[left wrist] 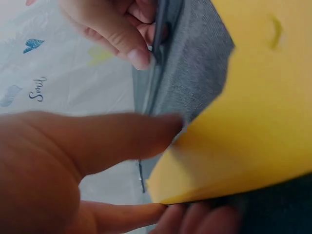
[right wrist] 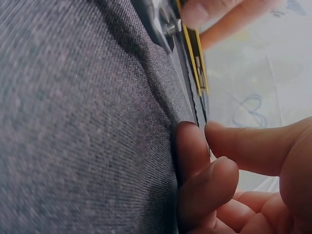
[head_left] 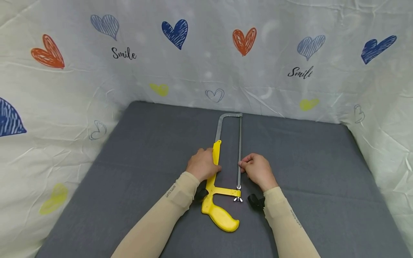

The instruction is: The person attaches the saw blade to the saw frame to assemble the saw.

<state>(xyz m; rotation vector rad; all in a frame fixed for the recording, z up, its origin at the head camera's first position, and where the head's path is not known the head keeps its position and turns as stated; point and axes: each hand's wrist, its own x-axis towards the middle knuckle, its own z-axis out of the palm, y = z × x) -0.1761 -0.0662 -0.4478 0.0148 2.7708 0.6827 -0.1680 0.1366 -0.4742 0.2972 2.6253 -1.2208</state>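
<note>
Facing white heart-printed cloth [head_left: 206, 68], working over a grey table [head_left: 322, 172]. Handling a hacksaw [head_left: 210, 184] near mid-table, with its handle [head_left: 224, 219] turned to the near side. Gripping the yellow frame [head_left: 217, 152] in the left hand [head_left: 201, 165], closing thumb and fingers on opposite sides. Pinching the blade [head_left: 240, 143] between thumb and forefinger of the right hand [head_left: 258, 170], barely parting the tips, curling the other fingers loosely beside it.

Showing teeth [right wrist: 194, 106] close to those fingertips in the right wrist view: likely risking a nick by sliding the pinch lengthwise or squeezing harder. Also risking a bent or snapped blade by tugging sideways. Not making out the tightness of the wing nut [head_left: 238, 199]; possibly inviting a blade slipping loose, if slack. Perhaps courting a swing of the whole saw by loosening the left hold while pulling on the right.
</note>
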